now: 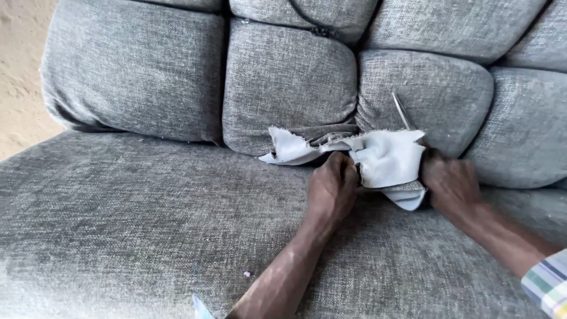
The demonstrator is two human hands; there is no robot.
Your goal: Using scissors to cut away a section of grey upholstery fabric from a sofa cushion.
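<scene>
both hands (332, 188) (450, 184) fisted, knuckles up, forearms converging fwd.

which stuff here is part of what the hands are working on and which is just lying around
In hand:
white cloth, gripped by left hand and right hand
thin metal tool
grey sofa cushion

Lying about:
small pink scrap
sandy floor

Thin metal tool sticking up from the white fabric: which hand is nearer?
Right. The right hand sits just below the thin metal tool; the left hand grips the white fabric further left.

Right hand (450, 184) blurred; its fingertips hidden behind white cloth (387, 156).
</scene>
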